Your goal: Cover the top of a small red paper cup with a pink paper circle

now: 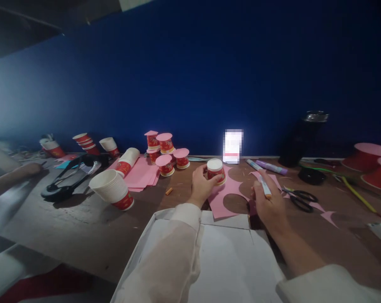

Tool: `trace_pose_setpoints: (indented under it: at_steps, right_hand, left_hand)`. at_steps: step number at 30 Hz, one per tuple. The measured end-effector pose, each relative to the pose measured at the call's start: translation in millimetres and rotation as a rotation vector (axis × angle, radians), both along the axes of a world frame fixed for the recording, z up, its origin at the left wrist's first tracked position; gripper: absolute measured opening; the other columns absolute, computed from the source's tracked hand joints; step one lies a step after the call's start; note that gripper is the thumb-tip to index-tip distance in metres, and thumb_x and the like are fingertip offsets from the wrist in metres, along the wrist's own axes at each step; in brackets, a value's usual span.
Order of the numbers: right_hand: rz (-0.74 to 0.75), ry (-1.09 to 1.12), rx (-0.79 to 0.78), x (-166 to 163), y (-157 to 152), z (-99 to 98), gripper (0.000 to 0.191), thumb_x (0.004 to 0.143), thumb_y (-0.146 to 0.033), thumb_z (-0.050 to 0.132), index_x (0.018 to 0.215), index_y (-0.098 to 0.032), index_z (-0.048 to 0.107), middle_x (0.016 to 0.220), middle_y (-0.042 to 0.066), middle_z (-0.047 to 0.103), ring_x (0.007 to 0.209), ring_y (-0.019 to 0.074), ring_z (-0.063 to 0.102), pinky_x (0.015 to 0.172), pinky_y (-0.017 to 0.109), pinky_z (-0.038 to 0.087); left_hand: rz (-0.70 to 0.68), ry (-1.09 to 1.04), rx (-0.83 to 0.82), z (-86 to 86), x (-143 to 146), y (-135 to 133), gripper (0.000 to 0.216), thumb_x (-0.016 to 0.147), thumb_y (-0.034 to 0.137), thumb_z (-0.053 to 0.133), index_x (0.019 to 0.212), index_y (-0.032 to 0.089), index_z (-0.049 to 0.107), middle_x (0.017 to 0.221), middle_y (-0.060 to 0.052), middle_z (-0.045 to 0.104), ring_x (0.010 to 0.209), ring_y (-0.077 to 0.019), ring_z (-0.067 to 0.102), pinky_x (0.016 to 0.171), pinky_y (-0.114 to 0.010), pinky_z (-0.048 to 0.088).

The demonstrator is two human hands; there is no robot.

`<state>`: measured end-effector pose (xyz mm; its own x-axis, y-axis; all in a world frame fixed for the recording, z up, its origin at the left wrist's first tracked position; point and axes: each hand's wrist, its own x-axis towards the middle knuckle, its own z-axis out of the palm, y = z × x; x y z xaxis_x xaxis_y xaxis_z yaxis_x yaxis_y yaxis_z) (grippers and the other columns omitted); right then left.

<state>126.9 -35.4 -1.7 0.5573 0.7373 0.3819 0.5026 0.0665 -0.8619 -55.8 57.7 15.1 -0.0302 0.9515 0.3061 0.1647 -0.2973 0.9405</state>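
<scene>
My left hand (202,184) is wrapped round a small red and white paper cup (216,170) that stands upside down on a sheet of pink paper (226,194) with round holes cut out of it. My right hand (268,202) is closed on a white glue stick or marker (264,186) with an orange tip, just right of the pink sheet. Both white sleeves reach over an open white cardboard box (228,252) at the near edge of the table.
Upturned cups capped with pink discs (167,151) stand at the back. Stacks of white cups (113,189) lie on their sides to the left by a pink paper pile (143,174). Black scissors (299,198), a purple marker (271,167), a black flask (300,136) and another person's arm (10,179) are around.
</scene>
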Motion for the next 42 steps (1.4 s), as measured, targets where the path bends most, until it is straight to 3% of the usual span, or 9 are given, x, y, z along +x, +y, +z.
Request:
trace_pose_setpoints:
  at_steps: [5, 8, 24, 33, 42]
  right_hand:
    - [-0.06, -0.02, 0.003, -0.8, -4.5, 13.5, 0.053, 0.095, -0.052, 0.049, 0.139, -0.026, 0.063, 0.132, 0.008, 0.07, 0.122, 0.0291, 0.063, 0.109, 0.048, 0.045]
    - [-0.047, 0.024, -0.003, -2.0, -6.6, 18.5, 0.052, 0.095, -0.05, 0.049, 0.138, -0.025, 0.064, 0.137, 0.007, 0.068, 0.129, 0.0267, 0.059, 0.115, 0.045, 0.04]
    - [0.004, 0.076, 0.002, -1.8, -3.7, 18.4, 0.04, 0.091, -0.046, 0.054, 0.117, -0.023, 0.074, 0.13, 0.009, 0.071, 0.125, 0.0288, 0.062, 0.113, 0.048, 0.042]
    - [0.014, 0.099, -0.018, -0.5, -2.0, 11.6, 0.044, 0.089, -0.051, 0.056, 0.116, -0.021, 0.074, 0.127, 0.011, 0.073, 0.121, 0.0297, 0.065, 0.109, 0.049, 0.045]
    - [0.023, 0.117, -0.046, -0.6, 0.1, 10.8, 0.043, 0.087, -0.053, 0.057, 0.109, -0.021, 0.076, 0.119, 0.01, 0.075, 0.115, 0.0298, 0.066, 0.104, 0.049, 0.047]
  left_hand:
    - [-0.061, 0.04, -0.012, -7.3, 4.2, 4.7, 0.055, 0.062, 0.023, 0.09, 0.112, 0.016, 0.071, 0.111, -0.013, 0.073, 0.106, -0.0279, 0.066, 0.098, -0.044, 0.049]
    - [-0.09, 0.063, -0.019, -9.8, 6.9, 5.3, 0.055, 0.062, 0.023, 0.09, 0.112, 0.017, 0.071, 0.111, -0.013, 0.074, 0.106, -0.0284, 0.066, 0.098, -0.044, 0.05]
    - [-0.18, 0.104, 0.023, -7.5, 16.5, -0.5, 0.052, 0.063, 0.026, 0.09, 0.111, 0.017, 0.073, 0.111, -0.012, 0.073, 0.103, -0.0268, 0.067, 0.097, -0.044, 0.05]
    - [-0.179, 0.082, 0.002, -5.6, 20.2, -2.3, 0.054, 0.061, 0.023, 0.091, 0.112, 0.017, 0.072, 0.116, -0.014, 0.072, 0.107, -0.0284, 0.066, 0.099, -0.045, 0.05]
    - [-0.188, 0.102, -0.009, -2.9, 23.9, -2.5, 0.053, 0.058, 0.022, 0.092, 0.107, 0.019, 0.074, 0.108, -0.011, 0.074, 0.107, -0.0293, 0.065, 0.098, -0.046, 0.049]
